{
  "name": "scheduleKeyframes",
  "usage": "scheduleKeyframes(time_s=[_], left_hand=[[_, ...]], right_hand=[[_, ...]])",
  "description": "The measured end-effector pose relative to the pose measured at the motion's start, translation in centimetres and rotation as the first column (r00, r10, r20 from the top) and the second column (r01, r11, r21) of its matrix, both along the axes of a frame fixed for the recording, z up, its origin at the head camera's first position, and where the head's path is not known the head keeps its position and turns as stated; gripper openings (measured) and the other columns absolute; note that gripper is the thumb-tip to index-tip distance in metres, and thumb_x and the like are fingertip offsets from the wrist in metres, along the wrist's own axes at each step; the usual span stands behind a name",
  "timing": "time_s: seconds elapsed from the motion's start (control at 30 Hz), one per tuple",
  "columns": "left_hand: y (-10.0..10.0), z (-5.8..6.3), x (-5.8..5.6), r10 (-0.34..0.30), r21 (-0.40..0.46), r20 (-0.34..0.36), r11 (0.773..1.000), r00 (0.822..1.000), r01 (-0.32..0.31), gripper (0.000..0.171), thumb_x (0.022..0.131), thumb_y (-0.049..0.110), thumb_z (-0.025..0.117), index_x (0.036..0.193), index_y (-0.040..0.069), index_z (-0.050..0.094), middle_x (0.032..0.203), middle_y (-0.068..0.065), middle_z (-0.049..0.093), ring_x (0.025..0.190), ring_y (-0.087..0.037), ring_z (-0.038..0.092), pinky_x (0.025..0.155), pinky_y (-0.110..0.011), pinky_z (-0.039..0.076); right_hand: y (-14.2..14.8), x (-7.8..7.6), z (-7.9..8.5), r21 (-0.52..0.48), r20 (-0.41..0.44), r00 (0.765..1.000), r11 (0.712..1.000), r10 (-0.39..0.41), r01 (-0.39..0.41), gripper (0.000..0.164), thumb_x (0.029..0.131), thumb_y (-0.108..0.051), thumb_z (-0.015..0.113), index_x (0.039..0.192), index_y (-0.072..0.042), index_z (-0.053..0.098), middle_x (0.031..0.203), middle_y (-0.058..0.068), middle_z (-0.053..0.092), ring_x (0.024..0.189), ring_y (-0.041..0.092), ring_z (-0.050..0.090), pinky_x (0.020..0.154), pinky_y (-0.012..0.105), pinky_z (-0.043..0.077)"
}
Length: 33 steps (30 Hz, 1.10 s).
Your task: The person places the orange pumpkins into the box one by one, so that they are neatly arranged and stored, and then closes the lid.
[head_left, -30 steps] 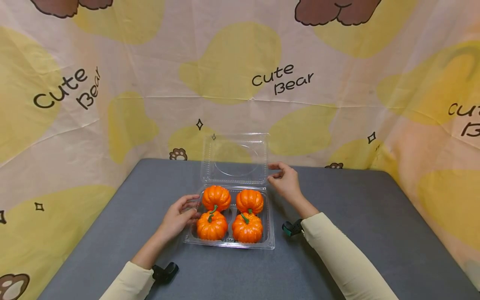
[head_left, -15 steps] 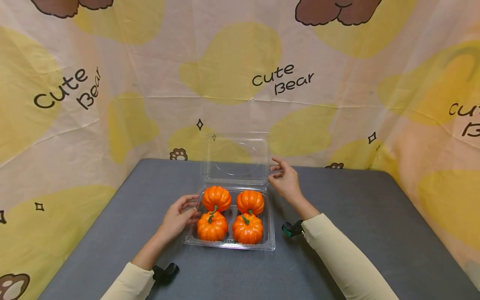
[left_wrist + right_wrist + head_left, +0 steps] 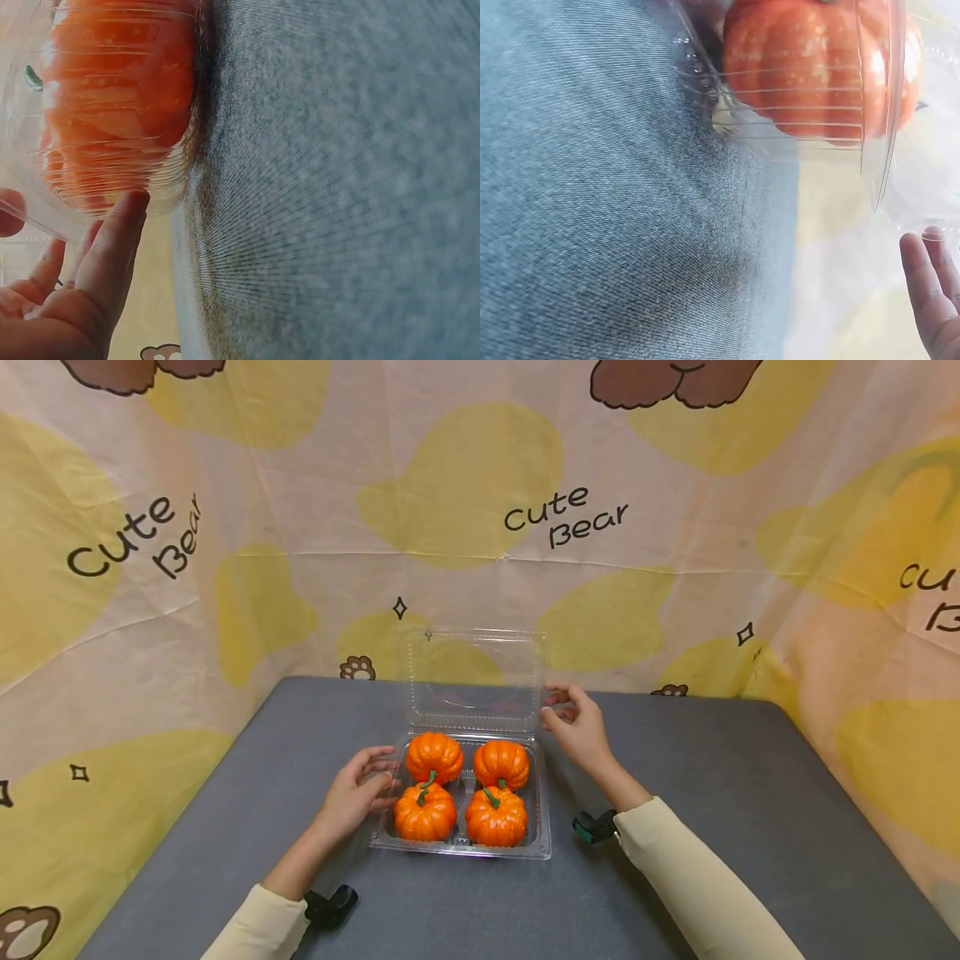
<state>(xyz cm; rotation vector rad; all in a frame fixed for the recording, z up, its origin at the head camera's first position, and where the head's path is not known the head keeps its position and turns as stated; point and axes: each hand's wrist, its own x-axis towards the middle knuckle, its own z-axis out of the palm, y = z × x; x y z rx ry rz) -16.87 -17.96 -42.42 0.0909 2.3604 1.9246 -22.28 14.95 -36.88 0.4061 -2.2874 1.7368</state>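
A clear plastic clamshell container (image 3: 536,850) sits on the table with its lid (image 3: 474,681) raised at the back. Inside are several orange toy pumpkins (image 3: 497,818) with green stems. My left hand (image 3: 354,793) holds the container's left side, its thumb at the rim and its fingers against the outer wall; in the left wrist view a forefinger (image 3: 112,255) lies along that ribbed wall. At the lid's right edge is my right hand (image 3: 581,727). In the right wrist view, two fairly straight fingers (image 3: 922,281) reach that edge; the thumb is out of that view.
The grey tabletop (image 3: 480,914) surrounds the container. Behind and beside it hangs a printed cloth (image 3: 465,485) with yellow patches and lettering. A black wrist device (image 3: 332,906) is on the left wrist, another black device (image 3: 594,827) on the right.
My right hand has shifted slightly to the right, and the raised lid has changed its tilt, its right edge now farther right. The left hand and the pumpkins have hardly moved.
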Motion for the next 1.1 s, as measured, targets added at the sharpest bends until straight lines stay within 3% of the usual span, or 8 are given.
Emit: scheduleKeyframes(time_s=[0.23,0.37,0.57,0.63,0.83,1.0,1.1], left_hand=[[-0.1,-0.1,0.1,-0.001,-0.004,0.012,1.000,1.000,0.001,0.042,0.098,0.006,0.048,0.139,0.001,0.039,0.133,-0.030,0.050,0.108,-0.038,0.061,0.078,-0.036,0.059],[-0.1,-0.2,0.2,0.001,-0.003,0.021,1.000,1.000,-0.001,0.041,0.099,0.008,0.047,0.139,0.002,0.039,0.134,-0.030,0.050,0.110,-0.039,0.060,0.079,-0.037,0.059],[-0.1,-0.1,0.2,0.003,0.001,0.034,1.000,0.999,-0.003,0.040,0.101,0.008,0.037,0.140,0.002,0.036,0.134,-0.031,0.049,0.111,-0.038,0.060,0.082,-0.040,0.058],[-0.1,-0.1,0.2,-0.001,0.012,0.044,1.000,0.999,0.000,0.040,0.102,0.010,0.034,0.141,0.001,0.034,0.134,-0.031,0.049,0.110,-0.036,0.061,0.083,-0.039,0.058],[-0.5,0.1,0.2,-0.028,0.099,0.104,0.995,0.994,0.018,0.042,0.104,0.016,0.030,0.143,-0.001,0.028,0.139,-0.034,0.044,0.108,-0.026,0.064,0.082,-0.030,0.057],[-1.2,0.4,0.7,-0.052,0.126,0.095,0.991,0.994,0.040,0.044,0.104,0.017,0.024,0.142,-0.005,0.027,0.136,-0.037,0.044,0.101,-0.027,0.067,0.082,-0.031,0.058],[-1.8,0.4,1.1,-0.107,0.128,0.070,0.987,0.992,0.098,0.048,0.106,0.023,0.021,0.142,-0.008,0.024,0.135,-0.040,0.043,0.098,-0.025,0.068,0.083,-0.034,0.058]], right_hand=[[0.2,1.1,0.0,0.081,-0.099,0.994,0.995,-0.048,0.056,0.030,0.088,0.003,0.060,0.117,0.010,0.058,0.099,0.027,0.065,0.086,0.037,0.063,0.069,0.025,0.053],[0.5,1.9,-0.3,0.089,-0.131,0.991,0.995,-0.025,0.037,0.027,0.090,0.001,0.059,0.115,0.009,0.060,0.102,0.027,0.066,0.085,0.026,0.063,0.069,0.022,0.053],[0.8,3.1,-0.2,0.060,-0.161,0.987,0.998,0.012,-0.002,0.019,0.094,0.002,0.053,0.108,0.012,0.061,0.101,0.030,0.066,0.083,-0.001,0.060,0.073,0.016,0.052],[0.8,3.5,-0.2,0.062,-0.142,0.990,0.998,0.013,-0.004,0.018,0.095,0.002,0.050,0.105,0.013,0.062,0.101,0.030,0.066,0.084,0.002,0.062,0.075,0.016,0.053],[1.7,3.6,-1.7,0.123,-0.099,0.995,0.992,0.009,0.004,0.023,0.100,-0.003,0.044,0.104,0.007,0.064,0.103,0.024,0.068,0.095,0.037,0.063,0.080,0.032,0.057],[2.5,3.6,-3.6,0.189,-0.115,0.993,0.982,0.023,-0.001,0.019,0.099,-0.007,0.049,0.106,-0.004,0.067,0.102,0.013,0.068,0.085,0.017,0.062,0.075,0.028,0.055],[2.8,4.0,-4.0,0.225,-0.103,0.993,0.974,0.050,-0.026,0.018,0.098,-0.011,0.051,0.107,-0.009,0.067,0.104,0.008,0.065,0.085,0.009,0.057,0.073,0.025,0.050]])
